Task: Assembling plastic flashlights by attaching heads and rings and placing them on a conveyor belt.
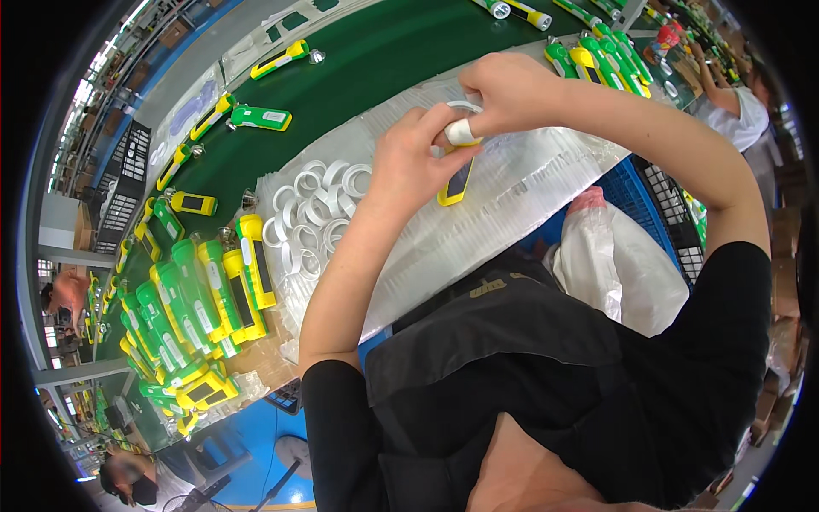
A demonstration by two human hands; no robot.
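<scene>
Over the plastic-covered worktop, both of my hands meet at the head of a yellow flashlight [458, 185] with a dark panel along its handle. Around its head sits a white ring [461, 131]. My left hand [411, 158] is closed about the head end, thumb and fingers on either side of it. Curled tight, my right hand [510, 90] grips the ring from the far right side; its fingertips are partly hidden. Just left of my left hand lies a heap of loose white rings [317, 205].
Green and yellow flashlights [183, 294] are piled at the left, with more [610, 60] at the far right. Others lie scattered on the green belt [375, 64]. A white sack [627, 264] and a blue crate [636, 200] stand right of my lap. Co-workers [738, 107] sit farther along.
</scene>
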